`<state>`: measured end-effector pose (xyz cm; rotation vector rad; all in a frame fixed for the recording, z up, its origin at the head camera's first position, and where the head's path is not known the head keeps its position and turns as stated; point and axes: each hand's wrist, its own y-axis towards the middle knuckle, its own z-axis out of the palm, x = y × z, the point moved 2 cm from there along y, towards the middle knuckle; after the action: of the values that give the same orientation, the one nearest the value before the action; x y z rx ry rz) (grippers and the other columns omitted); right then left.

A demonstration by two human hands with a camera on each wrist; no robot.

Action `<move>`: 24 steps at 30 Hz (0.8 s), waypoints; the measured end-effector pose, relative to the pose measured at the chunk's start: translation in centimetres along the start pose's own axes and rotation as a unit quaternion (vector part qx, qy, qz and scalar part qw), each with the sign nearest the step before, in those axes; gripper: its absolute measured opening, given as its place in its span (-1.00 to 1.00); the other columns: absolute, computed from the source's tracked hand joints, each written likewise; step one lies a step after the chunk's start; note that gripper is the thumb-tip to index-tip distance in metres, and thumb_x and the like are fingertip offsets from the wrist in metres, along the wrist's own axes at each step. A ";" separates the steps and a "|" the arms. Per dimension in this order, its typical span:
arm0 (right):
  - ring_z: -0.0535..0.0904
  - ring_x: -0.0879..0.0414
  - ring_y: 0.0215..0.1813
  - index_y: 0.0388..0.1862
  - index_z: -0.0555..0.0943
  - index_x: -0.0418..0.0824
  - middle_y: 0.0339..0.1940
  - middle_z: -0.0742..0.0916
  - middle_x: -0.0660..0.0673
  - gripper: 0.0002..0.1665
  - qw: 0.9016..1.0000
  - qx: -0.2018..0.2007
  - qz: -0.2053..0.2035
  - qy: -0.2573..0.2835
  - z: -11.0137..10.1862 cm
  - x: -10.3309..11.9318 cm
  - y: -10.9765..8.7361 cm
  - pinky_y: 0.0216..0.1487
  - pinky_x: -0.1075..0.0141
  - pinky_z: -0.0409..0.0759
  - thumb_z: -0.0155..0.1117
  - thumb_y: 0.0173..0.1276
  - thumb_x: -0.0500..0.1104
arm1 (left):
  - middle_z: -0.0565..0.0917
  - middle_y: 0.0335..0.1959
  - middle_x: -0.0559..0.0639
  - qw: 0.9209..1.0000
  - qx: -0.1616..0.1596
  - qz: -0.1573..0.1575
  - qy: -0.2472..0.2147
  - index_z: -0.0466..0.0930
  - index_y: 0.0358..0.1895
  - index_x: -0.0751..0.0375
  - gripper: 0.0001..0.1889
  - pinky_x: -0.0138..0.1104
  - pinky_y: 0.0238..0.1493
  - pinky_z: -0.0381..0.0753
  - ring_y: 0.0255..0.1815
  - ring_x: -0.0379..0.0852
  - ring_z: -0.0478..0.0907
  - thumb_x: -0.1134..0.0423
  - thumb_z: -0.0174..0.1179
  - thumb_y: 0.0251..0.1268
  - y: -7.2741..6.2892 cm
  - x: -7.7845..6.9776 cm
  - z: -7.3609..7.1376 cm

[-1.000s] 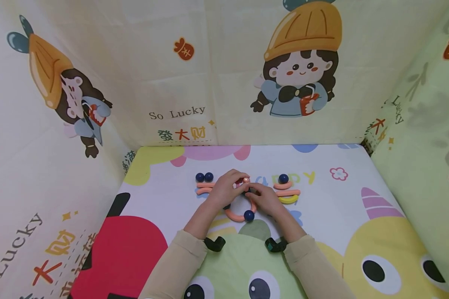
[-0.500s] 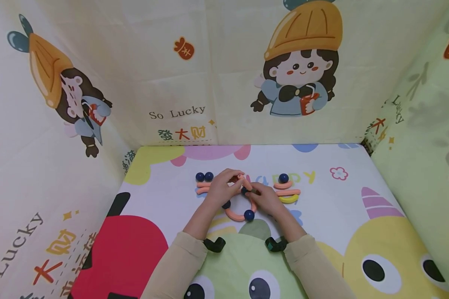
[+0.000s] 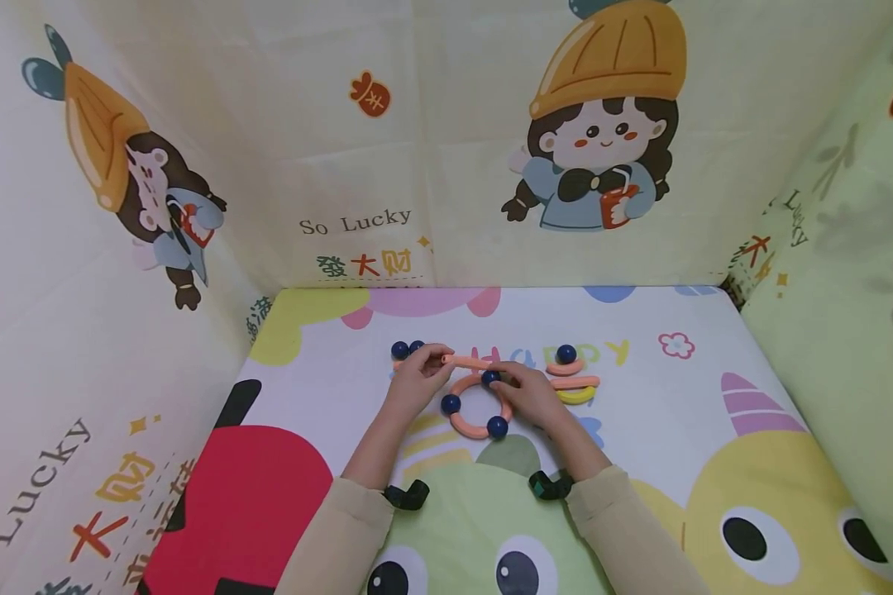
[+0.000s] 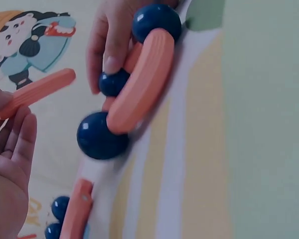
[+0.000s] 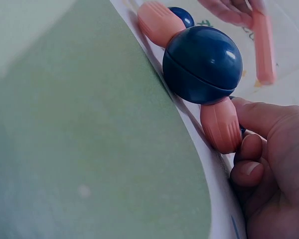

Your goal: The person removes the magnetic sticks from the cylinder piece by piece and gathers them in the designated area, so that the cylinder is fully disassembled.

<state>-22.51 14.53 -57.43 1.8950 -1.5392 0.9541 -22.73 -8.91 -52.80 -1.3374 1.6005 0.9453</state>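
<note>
A ring of curved pink magnetic rods (image 3: 470,431) and three navy balls lies mid-table; one ball (image 3: 450,404) is at its left, another ball (image 3: 497,426) at the near side. My left hand (image 3: 414,382) pinches one end of a straight pink rod (image 3: 467,362), held crosswise just beyond the ring. In the left wrist view this rod (image 4: 45,89) points up and away from the fingers. My right hand (image 3: 530,395) has thumb and fingers round the ring's far ball (image 3: 490,378); in the right wrist view a curved rod (image 5: 222,127) partly hides that grip.
Left of the ring are two navy balls (image 3: 400,350) and pink rods (image 4: 77,209), partly behind my left hand. On the right lie a navy ball (image 3: 566,354), a curved pink rod (image 3: 565,369), a straight pink rod (image 3: 575,383) and a curved yellow rod (image 3: 577,397). Printed cloth walls (image 3: 268,149) surround the table.
My left hand has moved left, and the straight rod has swung from pointing along the view to lying crosswise. The ring's left ball is now uncovered. My right hand has stayed at the far ball.
</note>
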 end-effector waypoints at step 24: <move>0.48 0.06 -0.27 0.22 0.58 0.29 -0.22 0.66 0.01 -0.62 1.000 0.007 0.005 0.015 0.1 -0.1 0.1 -0.26 0.24 0.43 0.24 0.43 0.10 | 0.59 0.19 -0.20 0.987 0.003 -0.051 0.155 0.59 0.18 -0.32 -0.61 -0.03 0.25 0.52 0.27 -0.06 0.51 -0.13 0.28 0.29 -3.5 6.8 -6.0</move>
<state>-22.61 14.51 -57.54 1.8769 -1.5293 0.9956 -20.66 -17.43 -56.96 -1.6072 1.7410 0.6957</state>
